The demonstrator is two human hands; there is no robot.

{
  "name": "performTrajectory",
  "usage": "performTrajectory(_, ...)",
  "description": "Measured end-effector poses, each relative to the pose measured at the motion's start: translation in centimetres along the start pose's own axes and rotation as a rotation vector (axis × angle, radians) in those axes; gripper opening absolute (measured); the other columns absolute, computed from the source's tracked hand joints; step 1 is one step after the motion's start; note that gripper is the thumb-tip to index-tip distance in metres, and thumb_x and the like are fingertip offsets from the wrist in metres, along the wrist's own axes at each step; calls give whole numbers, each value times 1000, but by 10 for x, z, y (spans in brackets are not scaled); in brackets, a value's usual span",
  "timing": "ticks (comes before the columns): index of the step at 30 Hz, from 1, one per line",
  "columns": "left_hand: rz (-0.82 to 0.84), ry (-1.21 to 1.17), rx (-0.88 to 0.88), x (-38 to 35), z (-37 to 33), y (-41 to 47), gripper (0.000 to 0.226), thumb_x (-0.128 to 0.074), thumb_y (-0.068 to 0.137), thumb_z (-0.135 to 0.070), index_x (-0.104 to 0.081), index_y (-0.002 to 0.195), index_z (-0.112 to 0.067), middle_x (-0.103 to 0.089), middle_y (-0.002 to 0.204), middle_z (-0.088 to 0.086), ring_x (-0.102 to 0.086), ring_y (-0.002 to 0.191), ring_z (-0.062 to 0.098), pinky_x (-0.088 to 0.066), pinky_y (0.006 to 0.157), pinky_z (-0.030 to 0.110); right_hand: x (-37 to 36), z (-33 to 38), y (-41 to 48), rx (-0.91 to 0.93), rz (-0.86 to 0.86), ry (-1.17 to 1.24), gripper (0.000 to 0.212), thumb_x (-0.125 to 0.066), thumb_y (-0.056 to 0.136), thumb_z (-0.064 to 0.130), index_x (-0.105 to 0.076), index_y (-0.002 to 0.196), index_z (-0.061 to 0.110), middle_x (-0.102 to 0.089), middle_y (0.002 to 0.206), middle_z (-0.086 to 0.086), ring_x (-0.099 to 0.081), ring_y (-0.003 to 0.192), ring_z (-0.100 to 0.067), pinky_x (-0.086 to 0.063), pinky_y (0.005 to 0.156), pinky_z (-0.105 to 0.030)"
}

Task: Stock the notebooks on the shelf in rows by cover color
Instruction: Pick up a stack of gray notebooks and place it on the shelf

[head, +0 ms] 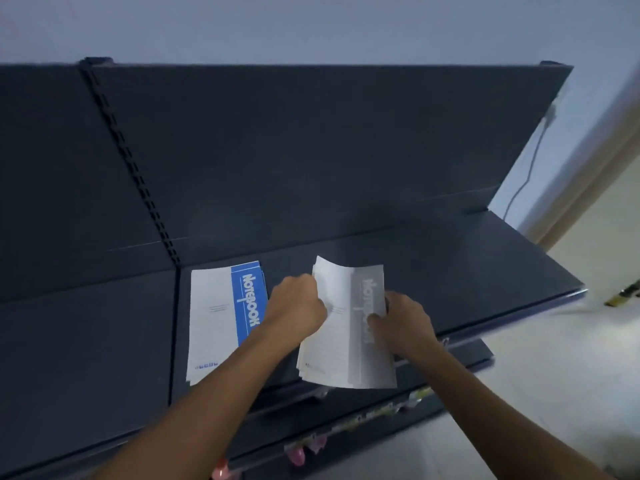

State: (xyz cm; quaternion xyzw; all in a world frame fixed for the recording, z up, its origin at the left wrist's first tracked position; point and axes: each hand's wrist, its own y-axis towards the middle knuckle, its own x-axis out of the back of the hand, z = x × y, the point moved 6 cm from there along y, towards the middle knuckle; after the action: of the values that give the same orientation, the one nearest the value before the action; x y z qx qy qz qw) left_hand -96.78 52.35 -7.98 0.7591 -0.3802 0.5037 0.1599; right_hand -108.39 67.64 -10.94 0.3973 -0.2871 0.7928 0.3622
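**Two hands hold the grey notebooks**

Both hands hold a pile of grey notebooks [346, 344] over the front of the dark shelf [457, 271]. The left hand [298, 308] has its fingers [311, 287] curled tight on the pile's left side, where the top cover bends up. The right hand [405, 325] pinches the right side. A pile of blue notebooks [221, 323] lies flat on the shelf, just beside it on the left.

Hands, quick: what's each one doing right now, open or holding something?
Left hand: grips the left edge of the grey notebooks.
Right hand: grips the right edge of the same grey notebooks.
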Motion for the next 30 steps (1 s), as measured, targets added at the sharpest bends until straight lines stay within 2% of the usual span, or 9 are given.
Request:
performTrajectory(4, 16, -45, 59, -1, 12, 22, 13, -58, 88, -15, -54, 96, -7, -60, 97, 8, -61, 92, 30, -50, 68, 35, -6, 13, 41, 36, 62, -64, 24, -56, 85, 20, -65, 107, 18, -66, 104, -3, -64, 90, -26, -50, 72, -35)
performTrajectory(8, -48, -90, 140, 0, 28, 37, 17, -60, 87, -11, -56, 102, -3, -61, 100, 10, -58, 86, 27, -47, 62, 34, -16, 34, 75, 112, 76, -123, 24, -56, 84, 18, -63, 107, 17, -62, 105, -5, -60, 92, -28, -43, 70, -33)
performTrajectory(10, -59, -115, 189, -3, 36, 42, 19, -59, 86, -7, -56, 104, -1, -60, 101, 11, -55, 83, 25, -46, 62, 34, -25, 43, 83, 128, 95, -145, 18, -54, 84, 16, -59, 101, 17, -58, 104, -6, -58, 90, -28, -41, 69, -33)
performTrajectory(14, -77, -99, 263, -9, 50, 51, 9, -55, 87, 0, -53, 95, -2, -56, 91, 10, -58, 84, 28, -45, 61, 35, -35, 58, 100, 158, 104, -188, 8, -52, 82, 13, -53, 88, 19, -56, 98, -4, -57, 84, -28, -41, 66, -34)
performTrajectory(18, -91, -61, 312, -13, 55, 58, 7, -57, 89, -2, -51, 88, -6, -51, 85, 8, -57, 81, 26, -49, 64, 35, -44, 63, 116, 217, 138, -221, 7, -53, 81, 14, -56, 86, 18, -59, 92, -2, -60, 74, -23, -39, 54, -28)
performTrajectory(20, -94, -38, 331, -15, 56, 60, 3, -58, 91, -4, -57, 94, -4, -59, 93, 12, -59, 84, 27, -51, 66, 35, -48, 63, 122, 227, 164, -231, 4, -54, 81, 14, -56, 84, 15, -60, 90, -2, -60, 71, -21, -38, 51, -26)
performTrajectory(23, -94, 17, 346, -14, 54, 64, 12, -59, 93, -5, -62, 105, -2, -65, 104, 14, -64, 90, 28, -54, 70, 33, -50, 62, 128, 202, 199, -236, 3, -55, 83, 15, -55, 81, 12, -60, 88, -3, -61, 70, -20, -40, 52, -26)
performTrajectory(27, -82, 128, 348, -16, 49, 69, 31, -63, 95, -14, -60, 124, -4, -64, 119, 13, -66, 105, 30, -56, 86, 34, -53, 60, 134, 171, 264, -238, 10, -55, 84, 16, -54, 77, 9, -62, 86, -5, -63, 71, -21, -44, 52, -27)
performTrajectory(30, -60, 161, 363, -17, 50, 73, 32, -63, 94, -11, -60, 125, -4, -64, 119, 14, -65, 105, 30, -56, 85, 34, -53, 58, 137, 173, 296, -224, 14, -56, 84, 16, -52, 73, 9, -62, 80, -4, -62, 67, -20, -45, 53, -27)
